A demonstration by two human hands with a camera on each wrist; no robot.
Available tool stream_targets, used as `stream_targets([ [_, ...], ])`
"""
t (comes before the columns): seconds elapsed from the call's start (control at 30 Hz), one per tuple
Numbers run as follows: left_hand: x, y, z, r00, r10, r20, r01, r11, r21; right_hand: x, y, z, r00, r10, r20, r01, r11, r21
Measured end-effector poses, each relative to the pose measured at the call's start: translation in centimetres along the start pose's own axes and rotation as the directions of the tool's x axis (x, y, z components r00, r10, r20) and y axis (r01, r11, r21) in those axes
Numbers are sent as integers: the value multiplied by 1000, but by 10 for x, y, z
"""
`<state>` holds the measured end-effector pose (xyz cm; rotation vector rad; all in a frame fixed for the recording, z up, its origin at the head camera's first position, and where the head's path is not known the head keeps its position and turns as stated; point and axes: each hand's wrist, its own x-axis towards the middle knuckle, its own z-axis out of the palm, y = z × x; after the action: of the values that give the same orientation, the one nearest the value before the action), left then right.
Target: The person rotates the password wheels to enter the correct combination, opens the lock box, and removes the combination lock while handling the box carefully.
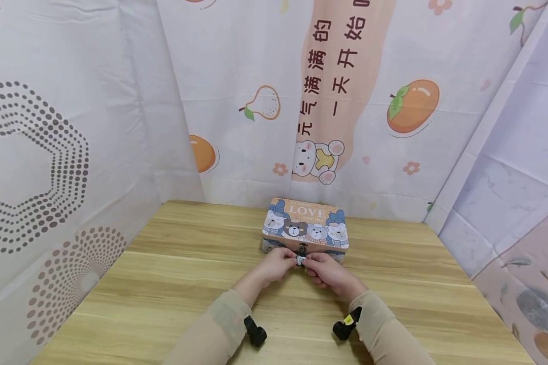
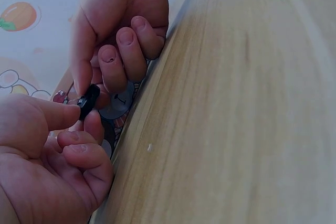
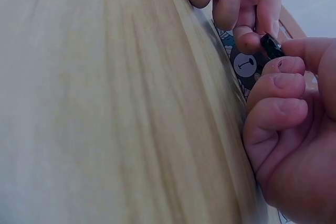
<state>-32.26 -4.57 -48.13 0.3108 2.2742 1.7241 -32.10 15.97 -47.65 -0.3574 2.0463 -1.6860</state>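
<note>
A lidded tin box (image 1: 305, 218) with bears and the word LOVE on top rests closed on the table. At the middle of its front, below a dark metal clasp (image 1: 303, 247), hangs a small padlock (image 1: 301, 260) with a pale face and a black body. My left hand (image 1: 278, 264) pinches the padlock from the left between thumb and fingers. From the other side my right hand (image 1: 330, 274) pinches it as well, its other fingers curled below. Both wrist views show the black padlock (image 2: 89, 100) between the fingertips; its shackle is mostly hidden.
The wood-grain table (image 1: 187, 294) spreads around the box. Behind it hangs a white curtain (image 1: 237, 167) printed with fruit and lettering, close to the box's back. More patterned cloth (image 1: 73, 177) hangs on the left and right sides.
</note>
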Motion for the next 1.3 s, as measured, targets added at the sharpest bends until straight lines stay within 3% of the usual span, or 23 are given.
stream_targets([
  [0.53,-2,0,0,1000,-6,5,6,1000,-10,0,0,3,1000,6,30,-6,1000,8],
  [1.3,-3,1,1,1000,2,4,-2,1000,5,-2,-3,6,1000,17,1,-17,1000,-2],
])
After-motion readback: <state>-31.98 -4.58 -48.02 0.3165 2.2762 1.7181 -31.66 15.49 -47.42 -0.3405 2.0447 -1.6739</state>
